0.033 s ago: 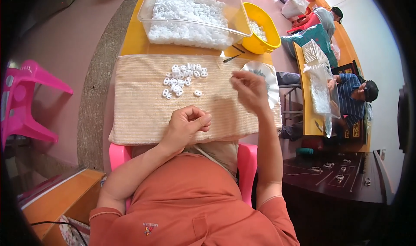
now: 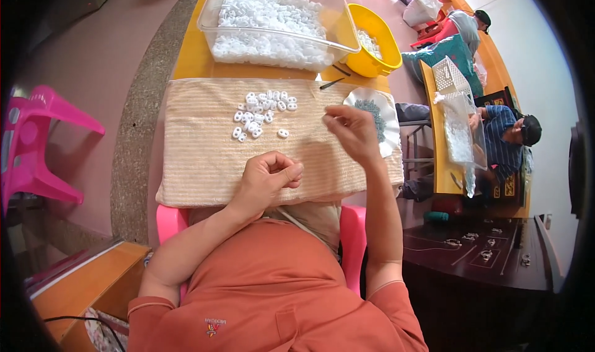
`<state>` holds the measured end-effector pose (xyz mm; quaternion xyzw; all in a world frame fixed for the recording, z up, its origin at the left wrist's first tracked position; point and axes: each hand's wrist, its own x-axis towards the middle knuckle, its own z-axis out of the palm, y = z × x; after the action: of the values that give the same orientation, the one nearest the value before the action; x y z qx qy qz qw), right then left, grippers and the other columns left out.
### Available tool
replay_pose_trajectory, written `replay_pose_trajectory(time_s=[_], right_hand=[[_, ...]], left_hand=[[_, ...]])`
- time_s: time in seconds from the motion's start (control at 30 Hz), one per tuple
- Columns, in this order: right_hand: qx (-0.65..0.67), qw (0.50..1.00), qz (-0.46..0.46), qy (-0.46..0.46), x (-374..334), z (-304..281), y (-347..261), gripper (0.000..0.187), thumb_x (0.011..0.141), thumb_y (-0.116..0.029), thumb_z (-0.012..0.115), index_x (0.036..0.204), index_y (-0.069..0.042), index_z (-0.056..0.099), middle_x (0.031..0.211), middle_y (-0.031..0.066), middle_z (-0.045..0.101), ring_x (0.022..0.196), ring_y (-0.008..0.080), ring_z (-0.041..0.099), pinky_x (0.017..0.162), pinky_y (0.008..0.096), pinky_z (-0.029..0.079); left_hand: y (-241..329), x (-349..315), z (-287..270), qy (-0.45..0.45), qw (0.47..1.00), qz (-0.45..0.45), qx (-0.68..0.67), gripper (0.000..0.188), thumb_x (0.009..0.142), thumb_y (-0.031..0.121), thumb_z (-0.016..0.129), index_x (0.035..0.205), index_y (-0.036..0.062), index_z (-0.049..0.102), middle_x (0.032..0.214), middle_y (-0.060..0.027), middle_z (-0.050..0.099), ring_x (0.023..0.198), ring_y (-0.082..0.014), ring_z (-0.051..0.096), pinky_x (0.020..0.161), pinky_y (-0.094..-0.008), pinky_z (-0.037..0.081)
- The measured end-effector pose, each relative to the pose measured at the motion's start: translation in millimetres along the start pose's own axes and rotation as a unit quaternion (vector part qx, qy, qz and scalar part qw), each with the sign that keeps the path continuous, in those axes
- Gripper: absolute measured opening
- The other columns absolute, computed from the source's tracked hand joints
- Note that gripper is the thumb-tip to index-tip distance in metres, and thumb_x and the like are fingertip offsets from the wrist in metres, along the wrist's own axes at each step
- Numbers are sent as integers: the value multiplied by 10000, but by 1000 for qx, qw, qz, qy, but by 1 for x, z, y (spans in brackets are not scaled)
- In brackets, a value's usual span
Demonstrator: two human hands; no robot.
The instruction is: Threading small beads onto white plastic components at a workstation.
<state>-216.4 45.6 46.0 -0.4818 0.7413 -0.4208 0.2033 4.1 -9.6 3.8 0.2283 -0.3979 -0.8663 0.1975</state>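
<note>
My left hand (image 2: 271,175) is curled closed near the front edge of a beige ribbed towel (image 2: 204,160), thumb against the bent forefinger. Whatever is inside it is hidden. Over the towel's right part hangs my right hand (image 2: 354,130), thumb and fingers pinched together; anything between them is too small to make out. Just beside it, a white wavy-rimmed dish (image 2: 389,142) bears a heap of small grey-green pieces (image 2: 372,111). Beyond my left hand lies a loose cluster of small white two-holed plastic pieces (image 2: 255,113), with a single one (image 2: 283,133) apart from the rest.
At the far side stand a clear bin (image 2: 214,39) full of white pieces and a yellow bucket (image 2: 393,54). A dark thin tool (image 2: 331,84) lies on the towel's far edge. A pink stool (image 2: 46,147) is at left; at right, a person (image 2: 505,129) works at another table.
My right hand has shifted slightly toward the left and nearer to me, uncovering more of the dish and its grey-green pieces. My left hand stays where it was.
</note>
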Motion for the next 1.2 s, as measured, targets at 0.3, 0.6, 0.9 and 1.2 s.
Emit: replay_pose_trajectory(time_s=[0.3,0.6,0.9,1.2], right_hand=[[-178,972,-131,-76,-10,47,-9,182,774,-92,684,943,-26,694,869,126,662,757,274,655,665,355,510],[-239,962,-82,-104,-8,62,-22,200,806,-220,664,925,-64,700,899,127,637,796,322,634,705,398,494],[-200,969,-126,-71,12,56,-16,191,801,-171,662,940,-46,698,871,143,648,801,331,634,712,390,492],[-308,942,-108,-78,40,73,-24,242,813,-206,638,1013,-82,694,873,148,633,837,342,624,745,432,487]], left_hand=[[-3,-1,2,23,999,26,3,128,878,120,679,848,13,615,774,-51,645,690,-85,611,656,-227,542],[-3,1,1,51,998,38,-9,122,871,114,686,840,18,617,755,-45,640,669,-81,604,640,-215,528],[-4,0,1,71,997,38,-8,126,875,116,682,829,24,609,748,-49,637,663,-85,604,638,-220,530],[-4,0,0,69,997,34,-7,132,879,129,680,845,20,613,744,-50,636,664,-85,602,639,-222,532]])
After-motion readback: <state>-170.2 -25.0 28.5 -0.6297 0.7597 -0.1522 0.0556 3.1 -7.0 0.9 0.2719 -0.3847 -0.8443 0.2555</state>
